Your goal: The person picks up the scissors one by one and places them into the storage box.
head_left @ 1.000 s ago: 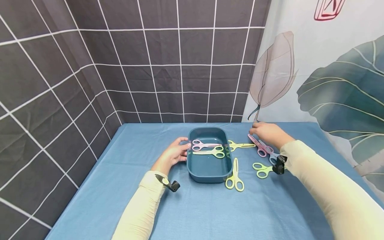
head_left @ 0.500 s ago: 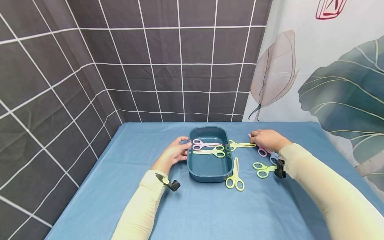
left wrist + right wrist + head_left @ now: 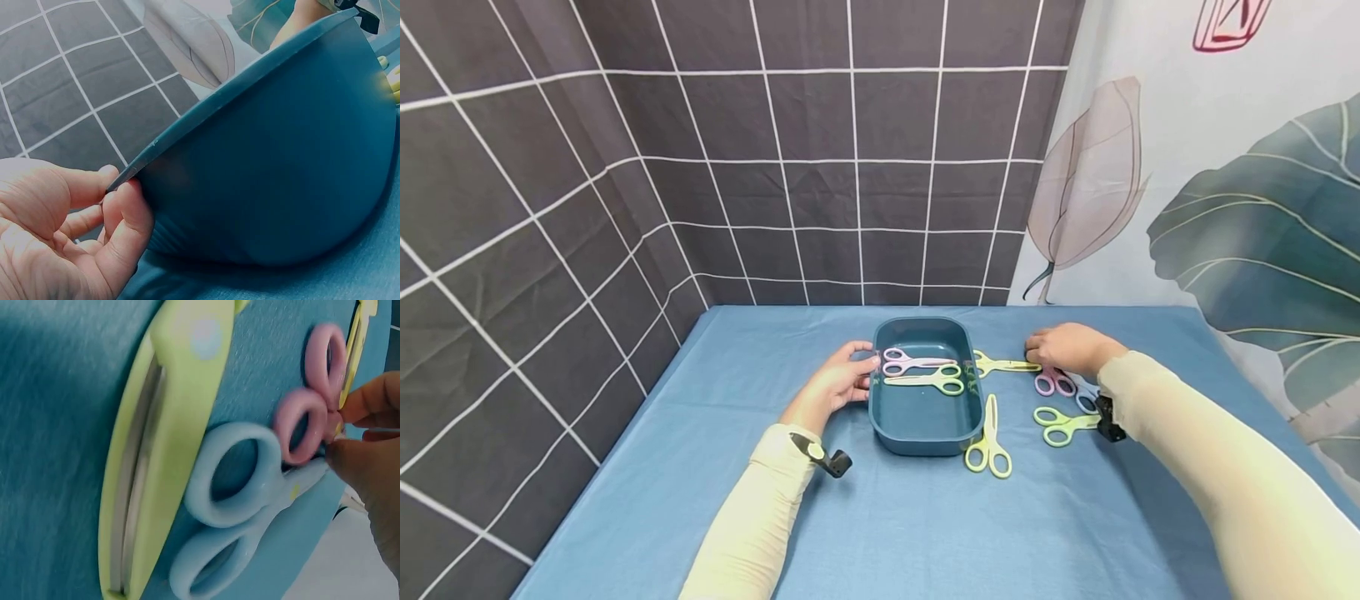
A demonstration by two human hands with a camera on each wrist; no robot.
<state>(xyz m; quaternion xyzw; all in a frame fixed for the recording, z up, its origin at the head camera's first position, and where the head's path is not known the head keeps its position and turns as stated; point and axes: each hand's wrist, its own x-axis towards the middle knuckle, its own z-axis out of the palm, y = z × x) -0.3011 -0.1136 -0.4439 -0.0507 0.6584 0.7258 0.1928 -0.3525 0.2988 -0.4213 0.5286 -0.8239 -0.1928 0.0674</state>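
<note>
My left hand [image 3: 831, 387] pinches the left rim of a dark blue rectangular bin [image 3: 917, 427], thumb on one side of the wall and fingers on the other in the left wrist view. Inside the bin lie pink-handled scissors [image 3: 925, 363] and yellow-green scissors [image 3: 934, 380]. At the right, my right hand [image 3: 1071, 347] is over another pair of pink scissors [image 3: 331, 415], pinching them near the pivot between thumb and fingertips; their blades are hidden by the hand. Pale blue scissors [image 3: 272, 494] lie right beside them, and green scissors [image 3: 187, 425] are closer to the wrist.
Yellow scissors [image 3: 1011, 365] lie on the blue cloth [image 3: 895, 525] between the bin and my right hand. Another yellow pair [image 3: 990, 429] rests against the bin's right front side. A dark gridded curtain [image 3: 805, 192] and a leaf-patterned one [image 3: 1086, 183] stand behind the table.
My right hand has come down and toward me onto the pink scissors, covering their blades and pinching them. My left hand stays on the bin's rim.
</note>
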